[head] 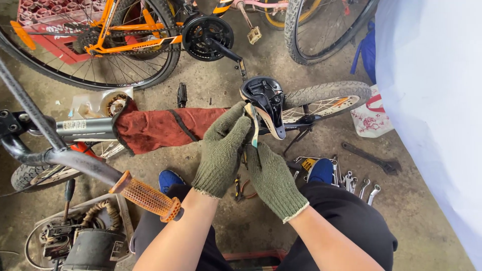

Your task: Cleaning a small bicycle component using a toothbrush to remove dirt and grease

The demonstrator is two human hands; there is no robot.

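I wear green knitted gloves on both hands. My left hand [223,145] grips the underside of a black bicycle saddle [264,103], at its torn pale edge. Just below, my right hand [271,175] closes around the seat post area under the saddle. The saddle belongs to a small bicycle lying across my front, its frame wrapped in a dark red cloth [165,128]. Its rear wheel [329,100] has a knobby tyre. An orange handlebar grip [148,196] points toward my left knee.
An orange bicycle [125,40] stands at the back with a red crate [45,20] behind it. Several wrenches [359,185] and pliers [241,188] lie on the concrete floor by my blue shoes. A box of parts [80,236] sits at lower left. A white sheet [437,115] fills the right.
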